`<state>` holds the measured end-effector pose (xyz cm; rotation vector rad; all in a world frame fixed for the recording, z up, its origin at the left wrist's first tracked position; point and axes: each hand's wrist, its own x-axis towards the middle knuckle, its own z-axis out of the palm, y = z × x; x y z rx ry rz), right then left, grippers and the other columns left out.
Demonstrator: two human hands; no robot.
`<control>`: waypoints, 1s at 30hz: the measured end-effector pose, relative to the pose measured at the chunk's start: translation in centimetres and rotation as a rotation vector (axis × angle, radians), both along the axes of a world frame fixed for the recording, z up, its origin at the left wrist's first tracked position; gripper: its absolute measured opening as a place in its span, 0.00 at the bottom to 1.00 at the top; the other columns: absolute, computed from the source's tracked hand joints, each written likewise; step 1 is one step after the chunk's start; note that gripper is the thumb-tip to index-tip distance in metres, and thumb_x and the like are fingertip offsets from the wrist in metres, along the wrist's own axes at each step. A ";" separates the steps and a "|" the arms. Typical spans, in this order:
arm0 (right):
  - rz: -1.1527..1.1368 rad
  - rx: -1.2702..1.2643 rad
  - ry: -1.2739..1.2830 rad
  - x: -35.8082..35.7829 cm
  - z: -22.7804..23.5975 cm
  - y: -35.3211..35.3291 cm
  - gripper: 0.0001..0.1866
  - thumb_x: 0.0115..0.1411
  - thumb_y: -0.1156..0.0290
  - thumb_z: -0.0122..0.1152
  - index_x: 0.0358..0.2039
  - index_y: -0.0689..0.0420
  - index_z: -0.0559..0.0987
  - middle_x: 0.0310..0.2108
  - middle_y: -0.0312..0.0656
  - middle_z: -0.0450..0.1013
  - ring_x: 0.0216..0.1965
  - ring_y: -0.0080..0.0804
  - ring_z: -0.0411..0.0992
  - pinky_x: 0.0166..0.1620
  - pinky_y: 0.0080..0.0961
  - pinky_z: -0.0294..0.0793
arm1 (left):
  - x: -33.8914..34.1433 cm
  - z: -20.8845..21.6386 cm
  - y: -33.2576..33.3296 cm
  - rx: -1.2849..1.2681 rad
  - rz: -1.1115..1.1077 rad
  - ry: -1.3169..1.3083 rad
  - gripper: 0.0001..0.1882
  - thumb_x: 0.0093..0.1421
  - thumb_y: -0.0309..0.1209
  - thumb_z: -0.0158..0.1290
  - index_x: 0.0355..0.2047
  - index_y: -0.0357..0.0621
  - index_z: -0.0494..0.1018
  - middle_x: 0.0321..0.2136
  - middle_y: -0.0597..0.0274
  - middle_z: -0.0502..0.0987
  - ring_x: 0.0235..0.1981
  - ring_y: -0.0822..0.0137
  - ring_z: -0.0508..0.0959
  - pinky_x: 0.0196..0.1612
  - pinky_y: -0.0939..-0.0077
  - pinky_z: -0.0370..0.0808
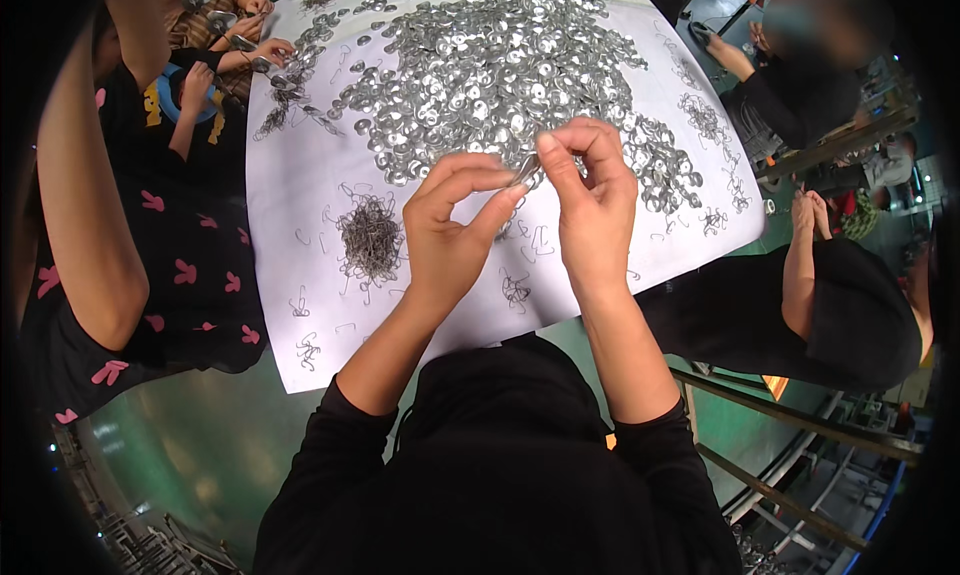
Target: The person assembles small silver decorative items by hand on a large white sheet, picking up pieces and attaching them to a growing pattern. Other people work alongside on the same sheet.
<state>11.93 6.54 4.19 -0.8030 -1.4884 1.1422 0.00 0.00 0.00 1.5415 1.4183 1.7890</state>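
A small shiny metal disc (528, 169), seen nearly edge-on, is held between my two hands above the table. My left hand (450, 225) pinches its lower left side with thumb and fingers. At its upper right, my right hand (597, 200) is closed with thumb and forefinger pressed together. Whether a wire hook is also in the fingers is too small to tell. Just beyond my hands spreads a large heap of similar metal discs (480, 85). A tangled pile of thin wire hooks (370, 240) lies left of my left hand.
The table has a white covering (290, 360). Small wire clusters lie near its front edge (308, 352) and right side (705, 118). People stand close on both sides, including a person in black (800, 315) at right and a patterned black garment (180, 265) at left.
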 end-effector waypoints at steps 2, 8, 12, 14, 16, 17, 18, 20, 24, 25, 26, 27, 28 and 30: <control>-0.059 0.043 0.022 0.0 0.0 -0.5 0.04 0.56 0.74 0.61 0.31 0.59 0.76 0.39 0.36 0.64 0.33 0.19 0.63 0.32 0.16 0.64 | 0.1 0.1 0.2 0.024 0.035 0.023 0.09 0.61 0.24 0.50 0.40 0.40 0.77 0.43 0.58 0.73 0.46 0.65 0.73 0.49 0.75 0.69; -0.083 0.173 0.126 2.6 2.1 -1.2 0.04 0.56 0.78 0.61 0.33 0.60 0.75 0.39 0.37 0.63 0.34 0.19 0.63 0.36 0.15 0.64 | -5.9 -9.3 4.5 -0.341 0.289 0.057 0.10 0.55 0.29 0.57 0.38 0.43 0.79 0.40 0.59 0.77 0.41 0.63 0.76 0.44 0.73 0.71; -0.074 0.191 0.132 4.6 3.9 -2.6 0.05 0.55 0.80 0.59 0.34 0.62 0.75 0.40 0.39 0.63 0.36 0.20 0.63 0.39 0.16 0.64 | -6.5 -18.3 5.9 -0.511 0.180 0.508 0.14 0.52 0.32 0.59 0.40 0.45 0.78 0.40 0.58 0.76 0.42 0.57 0.74 0.43 0.67 0.72; -0.090 0.170 0.105 5.9 4.5 -3.7 0.06 0.55 0.81 0.59 0.34 0.62 0.74 0.41 0.40 0.62 0.38 0.22 0.62 0.41 0.17 0.63 | -5.7 -20.0 6.7 -0.432 0.236 0.729 0.17 0.51 0.33 0.60 0.42 0.46 0.77 0.40 0.61 0.75 0.43 0.57 0.73 0.43 0.65 0.72; -0.131 0.153 0.033 7.6 4.9 -4.9 0.06 0.54 0.79 0.60 0.33 0.62 0.74 0.42 0.41 0.62 0.40 0.24 0.61 0.44 0.18 0.62 | -5.2 -21.0 7.4 -0.434 0.247 0.955 0.19 0.51 0.34 0.59 0.44 0.44 0.74 0.43 0.65 0.74 0.44 0.58 0.70 0.42 0.63 0.72; -0.167 0.147 0.011 8.3 4.8 -5.6 0.06 0.54 0.78 0.60 0.33 0.62 0.74 0.42 0.41 0.62 0.40 0.24 0.61 0.43 0.18 0.62 | -5.4 -21.4 7.6 -0.370 0.269 0.983 0.14 0.53 0.32 0.56 0.39 0.40 0.76 0.40 0.61 0.75 0.42 0.58 0.72 0.41 0.64 0.73; -0.188 0.151 -0.001 9.1 4.6 -6.4 0.06 0.53 0.77 0.61 0.32 0.62 0.74 0.42 0.41 0.61 0.39 0.24 0.61 0.43 0.18 0.63 | -5.6 -21.6 8.1 -0.366 0.250 0.961 0.11 0.54 0.31 0.54 0.37 0.40 0.76 0.38 0.59 0.75 0.41 0.57 0.72 0.41 0.64 0.73; -0.226 0.136 -0.023 10.6 3.6 -8.3 0.06 0.53 0.77 0.61 0.32 0.61 0.74 0.42 0.41 0.61 0.38 0.24 0.62 0.43 0.19 0.63 | -5.6 -21.5 8.3 -0.344 0.261 0.929 0.08 0.54 0.28 0.51 0.33 0.41 0.77 0.32 0.54 0.77 0.38 0.55 0.74 0.39 0.64 0.74; -0.351 0.085 -0.083 12.7 -0.1 -12.0 0.05 0.53 0.77 0.61 0.31 0.61 0.75 0.40 0.42 0.60 0.37 0.25 0.62 0.41 0.18 0.64 | -3.9 -19.1 6.7 -0.443 0.165 0.595 0.08 0.55 0.30 0.56 0.32 0.39 0.79 0.32 0.55 0.79 0.32 0.58 0.78 0.36 0.69 0.74; -0.390 0.076 -0.123 13.3 -1.4 -13.0 0.05 0.53 0.77 0.61 0.30 0.61 0.75 0.40 0.42 0.60 0.37 0.25 0.62 0.41 0.18 0.64 | -2.1 -17.4 5.2 -0.455 0.099 0.441 0.07 0.54 0.30 0.57 0.31 0.39 0.79 0.31 0.56 0.79 0.31 0.61 0.78 0.35 0.70 0.74; -0.424 0.041 -0.126 13.5 -2.5 -14.0 0.04 0.53 0.78 0.61 0.30 0.61 0.75 0.40 0.42 0.60 0.37 0.25 0.62 0.40 0.18 0.64 | -0.2 -15.7 3.9 -0.461 0.035 0.283 0.07 0.53 0.29 0.58 0.31 0.39 0.79 0.31 0.56 0.79 0.30 0.64 0.78 0.34 0.72 0.74; -0.450 0.006 -0.119 13.7 -3.7 -14.9 0.04 0.53 0.78 0.61 0.30 0.61 0.75 0.39 0.42 0.60 0.37 0.25 0.61 0.39 0.17 0.64 | 1.5 -13.9 2.3 -0.500 -0.047 0.213 0.07 0.53 0.29 0.59 0.31 0.40 0.79 0.30 0.58 0.80 0.29 0.68 0.77 0.33 0.75 0.73; -0.474 0.022 -0.160 13.9 -5.0 -15.8 0.04 0.53 0.79 0.61 0.30 0.61 0.75 0.39 0.41 0.60 0.36 0.24 0.61 0.38 0.17 0.64 | 3.4 -12.3 0.3 -0.541 -0.134 0.132 0.06 0.53 0.29 0.59 0.31 0.40 0.80 0.30 0.60 0.80 0.29 0.72 0.77 0.32 0.78 0.72; -0.519 -0.002 -0.165 13.9 -7.5 -17.2 0.04 0.53 0.79 0.62 0.30 0.60 0.76 0.38 0.40 0.62 0.34 0.24 0.61 0.36 0.17 0.63 | 6.6 -9.3 -3.4 -0.588 -0.339 -0.087 0.06 0.54 0.26 0.59 0.33 0.40 0.80 0.30 0.66 0.79 0.30 0.77 0.74 0.29 0.85 0.68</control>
